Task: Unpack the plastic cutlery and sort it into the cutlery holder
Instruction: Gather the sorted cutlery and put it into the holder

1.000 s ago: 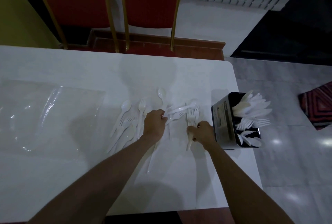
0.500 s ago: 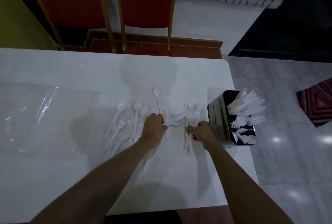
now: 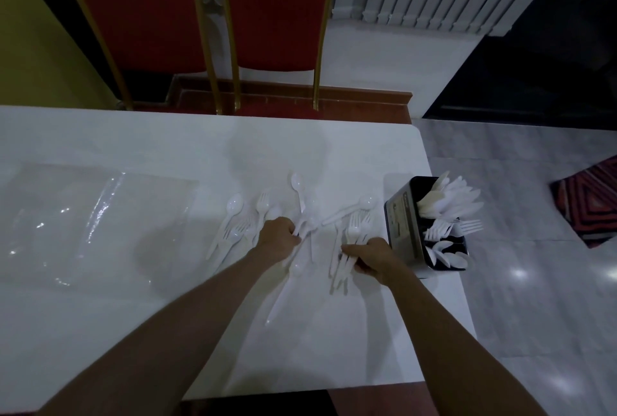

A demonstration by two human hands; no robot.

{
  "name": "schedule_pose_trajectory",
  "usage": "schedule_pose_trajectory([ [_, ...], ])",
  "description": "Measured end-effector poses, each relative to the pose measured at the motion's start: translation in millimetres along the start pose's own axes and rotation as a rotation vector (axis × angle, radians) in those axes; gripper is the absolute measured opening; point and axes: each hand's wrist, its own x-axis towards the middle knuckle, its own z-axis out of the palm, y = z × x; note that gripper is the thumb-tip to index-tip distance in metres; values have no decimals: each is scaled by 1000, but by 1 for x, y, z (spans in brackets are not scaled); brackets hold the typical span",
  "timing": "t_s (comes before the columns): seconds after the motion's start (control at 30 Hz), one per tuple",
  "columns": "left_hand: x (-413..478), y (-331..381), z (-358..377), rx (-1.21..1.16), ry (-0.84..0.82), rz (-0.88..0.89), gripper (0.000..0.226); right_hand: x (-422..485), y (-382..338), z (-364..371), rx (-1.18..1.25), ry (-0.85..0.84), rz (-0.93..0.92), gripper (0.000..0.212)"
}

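White table [image 3: 160,322] spread with plastic cutlery, a bag and a holder.

A clear plastic bag [image 3: 100,215] lies flat on the left part of the table. Loose cutlery [image 3: 233,235], all white, is scattered across the middle. One spoon [image 3: 234,207] and a fork [image 3: 263,203] lie nearest the bag, and another spoon [image 3: 297,182] lies farthest toward the far edge. A third spoon [image 3: 366,202] is angled toward the right. A long handle [image 3: 277,302] points at the near edge. A bundle of forks [image 3: 354,232] lies with tines toward the far edge, just beside the black cutlery holder [image 3: 400,225]. The holder stands at the table's right edge, with white pieces upright in its compartments.
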Motion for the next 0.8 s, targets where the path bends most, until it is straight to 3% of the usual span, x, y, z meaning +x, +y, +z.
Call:
schedule_pose_trajectory([
  [0.07,-3,-5,-7,-62,-33,-22,25,-4,0,2,21,18,-5,13],
  [0.27,-16,-18,-25,-343,-153,-56,14,-16,-1,11,54,56,-31,24],
  [0.53,-37,-8,-55,-376,-32,99,5,-49,-16,14,131,65,-174,34],
  [0.63,-41,4,-60,-397,-37,147,5,-59,-23,8,95,83,-227,27],
  [0.8,-43,30,-60,-440,-31,220,11,-80,-37,-9,30,143,-364,49],
])
